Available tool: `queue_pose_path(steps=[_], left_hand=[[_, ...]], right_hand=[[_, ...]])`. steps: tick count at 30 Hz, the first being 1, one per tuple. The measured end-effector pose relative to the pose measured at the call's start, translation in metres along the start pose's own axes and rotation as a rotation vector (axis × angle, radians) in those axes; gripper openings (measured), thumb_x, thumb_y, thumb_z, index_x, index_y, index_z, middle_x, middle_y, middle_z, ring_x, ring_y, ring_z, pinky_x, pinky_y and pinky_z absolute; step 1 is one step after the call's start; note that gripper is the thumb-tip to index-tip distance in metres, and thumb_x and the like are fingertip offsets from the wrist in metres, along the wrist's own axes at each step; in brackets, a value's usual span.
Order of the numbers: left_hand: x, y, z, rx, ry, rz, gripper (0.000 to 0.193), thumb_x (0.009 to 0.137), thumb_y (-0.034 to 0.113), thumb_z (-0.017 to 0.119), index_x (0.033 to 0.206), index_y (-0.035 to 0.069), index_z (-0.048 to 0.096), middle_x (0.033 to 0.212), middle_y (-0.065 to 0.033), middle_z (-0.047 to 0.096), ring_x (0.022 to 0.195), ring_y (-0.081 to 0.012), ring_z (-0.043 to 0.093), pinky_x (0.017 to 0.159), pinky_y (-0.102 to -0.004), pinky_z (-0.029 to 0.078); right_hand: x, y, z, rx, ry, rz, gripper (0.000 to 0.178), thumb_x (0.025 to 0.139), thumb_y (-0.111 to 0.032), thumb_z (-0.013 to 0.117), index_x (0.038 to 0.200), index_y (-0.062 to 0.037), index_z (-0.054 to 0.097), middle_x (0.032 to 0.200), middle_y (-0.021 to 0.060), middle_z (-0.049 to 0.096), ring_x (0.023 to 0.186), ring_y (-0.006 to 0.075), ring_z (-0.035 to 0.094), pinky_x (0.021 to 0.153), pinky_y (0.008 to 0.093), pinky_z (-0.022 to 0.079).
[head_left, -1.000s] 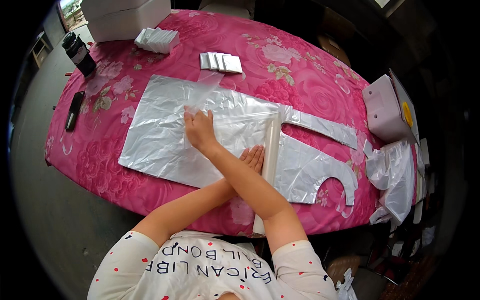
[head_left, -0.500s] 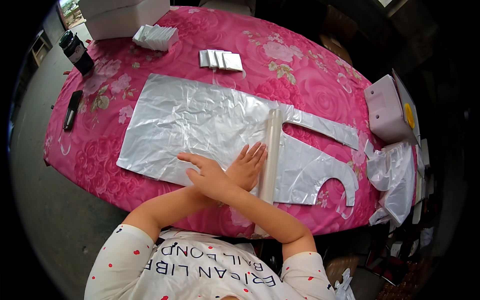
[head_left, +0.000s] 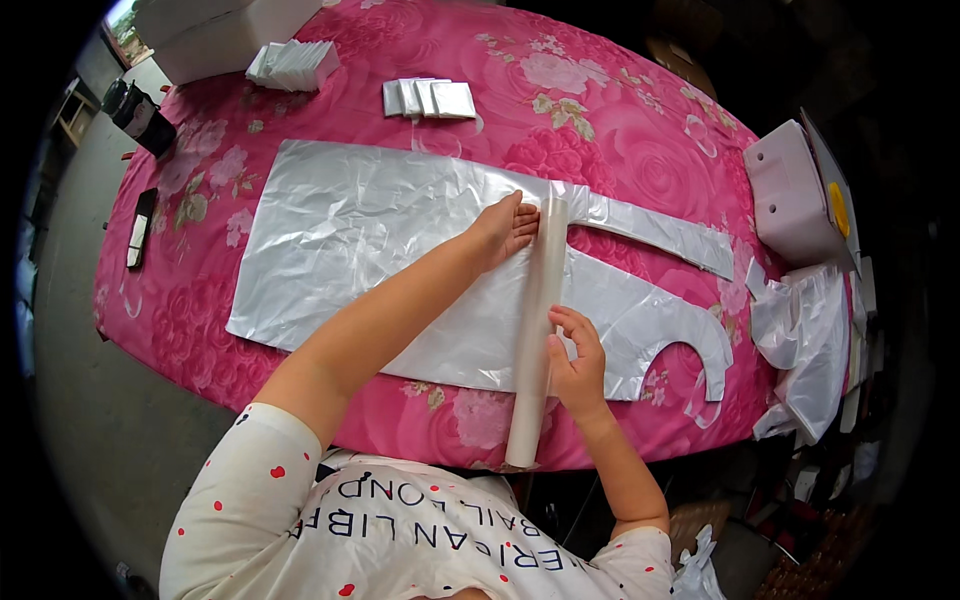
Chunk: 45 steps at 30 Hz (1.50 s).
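Silvery-white plastic aprons (head_left: 370,230), apparently stacked, lie flat across the table, with neck loop and straps toward the right. A long translucent whitish tube (head_left: 538,330) lies across them, its near end reaching toward the table's front edge. My left hand (head_left: 503,232) is open at the tube's far part, fingers extended against its left side. On the other side my right hand (head_left: 578,362) is open, fingers slightly bent, close to the tube's near half. Whether its fingertips touch the tube I cannot tell.
A pink flowered cloth (head_left: 630,150) covers the table. Folded white packets (head_left: 430,98) and a bundle of them (head_left: 293,66) lie at the back, near a white foam box (head_left: 210,40). A dark bottle (head_left: 140,118) and black object (head_left: 141,228) are left; crumpled plastic (head_left: 800,330) is right.
My crossed arms have come apart. The right hand has moved from the sheet to the tube's right side; the left hand has slid toward the tube's far end. My view has shifted slightly.
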<state>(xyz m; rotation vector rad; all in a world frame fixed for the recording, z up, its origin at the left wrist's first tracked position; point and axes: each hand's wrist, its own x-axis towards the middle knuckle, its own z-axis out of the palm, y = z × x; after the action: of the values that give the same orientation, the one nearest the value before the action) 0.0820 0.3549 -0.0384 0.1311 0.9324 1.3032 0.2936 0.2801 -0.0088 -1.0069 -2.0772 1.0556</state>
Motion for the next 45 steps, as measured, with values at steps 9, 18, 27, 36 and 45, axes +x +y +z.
queue_pose_path(steps=[9,18,27,36,45], left_hand=[[-0.057,0.045,-0.037,0.366,0.015,0.136,0.041,0.091,0.024,0.045,0.121,-0.005,0.043,0.117,-0.0151,0.053,0.105,-0.021,0.054,0.089,-0.0303,0.045],[-0.175,0.098,-0.133,0.473,0.177,0.311,0.035,0.093,0.023,0.044,0.117,-0.001,0.05,0.112,-0.0106,0.058,0.099,-0.0168,0.057,0.084,-0.0283,0.046],[-0.31,0.045,-0.192,1.389,0.577,0.772,0.031,0.08,0.01,0.061,0.109,0.001,0.056,0.1,-0.016,0.061,0.088,-0.027,0.06,0.077,-0.0336,0.048],[-0.338,-0.002,-0.181,1.438,0.787,0.637,0.033,0.078,0.019,0.063,0.103,-0.001,0.054,0.09,-0.0146,0.058,0.085,-0.0309,0.057,0.074,-0.0379,0.045],[-0.331,-0.018,-0.185,1.429,0.952,0.25,0.067,0.07,0.034,0.073,0.118,-0.001,0.041,0.103,-0.0196,0.053,0.094,-0.0349,0.054,0.08,-0.0401,0.045]], right_hand=[[0.009,0.011,0.013,-0.279,-0.169,-0.337,0.044,0.086,-0.03,0.053,0.118,0.0003,0.054,0.124,0.0172,0.052,0.121,0.0348,0.042,0.102,0.0422,0.031],[0.009,-0.141,0.133,0.42,-1.195,-0.35,0.04,0.088,-0.032,0.05,0.114,-0.0031,0.057,0.11,0.0152,0.061,0.102,0.0301,0.056,0.09,0.0389,0.042],[0.069,-0.073,0.148,-0.223,-0.537,-0.731,0.042,0.083,-0.026,0.058,0.118,-0.0045,0.052,0.126,0.0146,0.048,0.115,0.033,0.046,0.095,0.0417,0.038],[0.109,-0.105,0.259,-0.508,-0.534,-0.921,0.062,0.086,-0.049,0.045,0.133,-0.0083,0.041,0.142,0.0144,0.031,0.135,0.0305,0.021,0.11,0.0453,0.012],[0.101,-0.14,0.329,-0.56,-0.547,-0.881,0.064,0.086,-0.05,0.043,0.125,0.0008,0.048,0.132,0.0165,0.044,0.132,0.03,0.027,0.111,0.0446,0.008]])
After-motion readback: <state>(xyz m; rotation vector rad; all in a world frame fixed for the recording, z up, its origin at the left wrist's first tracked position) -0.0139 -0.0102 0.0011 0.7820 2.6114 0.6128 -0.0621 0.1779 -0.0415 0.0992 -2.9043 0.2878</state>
